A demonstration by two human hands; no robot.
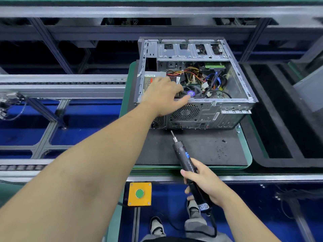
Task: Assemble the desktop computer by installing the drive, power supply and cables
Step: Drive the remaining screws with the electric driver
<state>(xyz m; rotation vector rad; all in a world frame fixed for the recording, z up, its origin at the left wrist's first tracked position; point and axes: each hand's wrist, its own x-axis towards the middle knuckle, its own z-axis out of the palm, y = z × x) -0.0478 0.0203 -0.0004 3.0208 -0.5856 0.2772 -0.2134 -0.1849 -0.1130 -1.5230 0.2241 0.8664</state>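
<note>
The power supply (153, 81) sits inside the case (194, 102), in the case's left end, close to the near wall. You can see only its grey top and its label, because your left hand (164, 96) covers the rest. The case lies on its side with the open part up, on the dark mat (201, 147), toward the mat's far edge. Its back wall, with the round fan holes, faces you.

Your left hand reaches over that near wall and rests on the power supply. The fingers lie mostly straight and point right, toward the little fan (191, 93) in the middle. They do not seem to wrap around anything.

Your right hand (204, 182) is much nearer to you, just past the mat's near edge. It grips the black screwdriver (185, 158). The tool's long line runs from your hand away from you and a bit left. Its tip hangs just in front of the back wall, low down and not touching.

So the left hand is the one on the power supply, and the screwdriver waits below it. I think the next job is to screw the power supply to the back wall. The tip would need to go left and up to reach that end.

Red, yellow and blue cables (206, 77) lie loose on the right side of the case.
</note>
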